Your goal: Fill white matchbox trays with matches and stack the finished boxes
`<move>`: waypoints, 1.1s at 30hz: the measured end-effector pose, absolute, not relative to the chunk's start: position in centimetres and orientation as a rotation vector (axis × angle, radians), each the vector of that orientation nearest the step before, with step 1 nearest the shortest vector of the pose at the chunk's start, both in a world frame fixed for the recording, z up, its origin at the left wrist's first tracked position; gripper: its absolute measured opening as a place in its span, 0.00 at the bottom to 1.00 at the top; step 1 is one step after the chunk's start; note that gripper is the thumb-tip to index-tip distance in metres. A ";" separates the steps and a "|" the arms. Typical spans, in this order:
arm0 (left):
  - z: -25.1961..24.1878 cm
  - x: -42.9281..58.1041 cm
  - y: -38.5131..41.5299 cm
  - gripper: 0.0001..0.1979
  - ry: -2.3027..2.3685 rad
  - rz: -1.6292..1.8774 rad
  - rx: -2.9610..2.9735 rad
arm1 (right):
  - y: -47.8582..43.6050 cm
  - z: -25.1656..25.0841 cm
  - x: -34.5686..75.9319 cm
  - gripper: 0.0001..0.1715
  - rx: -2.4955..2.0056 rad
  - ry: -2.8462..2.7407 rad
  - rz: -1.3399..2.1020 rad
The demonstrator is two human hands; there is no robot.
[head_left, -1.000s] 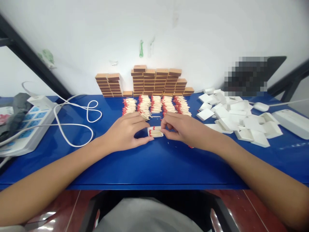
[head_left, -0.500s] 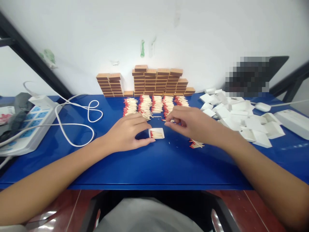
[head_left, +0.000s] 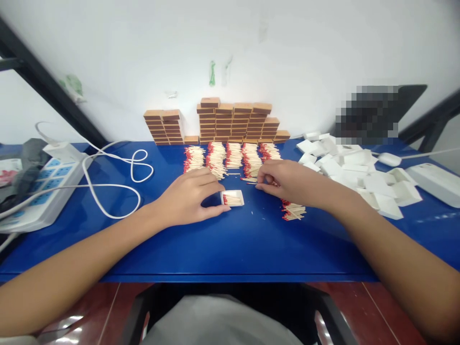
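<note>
A small white tray with red-headed matches lying in it sits on the blue table. My left hand grips its left end between thumb and fingers. To the right, my right hand has its fingertips pinched together beside the front of the match piles; what they hold, if anything, is too small to make out. Several piles of matches stand in a row behind the hands. Another small heap of matches lies just in front of my right hand.
Stacked brown matchboxes line the wall. A heap of white trays lies at the right, near a white adapter. At the left are a power strip and looping white cables. The table's front edge runs below.
My right hand has moved slightly to the right, away from the tray, uncovering more of the match heap in front of it. My left hand stays on the tray.
</note>
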State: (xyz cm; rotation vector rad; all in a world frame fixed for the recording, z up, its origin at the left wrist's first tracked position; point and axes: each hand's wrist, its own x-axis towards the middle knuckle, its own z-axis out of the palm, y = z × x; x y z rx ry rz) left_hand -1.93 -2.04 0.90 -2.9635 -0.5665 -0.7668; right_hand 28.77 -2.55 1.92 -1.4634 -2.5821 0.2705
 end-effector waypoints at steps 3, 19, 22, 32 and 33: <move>0.9 -1.9 -2.0 0.15 -0.567 -0.767 -2.962 | -2.5 1.8 29.0 0.08 -1.501 -2.569 0.221; 0.8 -1.9 -1.9 0.14 -0.566 -0.790 -2.966 | -2.6 0.6 27.3 0.08 -1.445 -2.511 0.148; 0.8 -1.9 -2.0 0.15 -0.555 -0.794 -2.961 | -2.2 0.2 27.5 0.10 -1.409 -2.520 0.143; 0.8 -1.8 -2.0 0.15 -0.593 -0.756 -2.973 | -2.3 0.3 27.4 0.09 -1.386 -2.528 0.159; 0.9 -1.8 -2.0 0.15 -0.589 -0.758 -2.974 | -2.3 0.4 27.4 0.09 -1.386 -2.531 0.158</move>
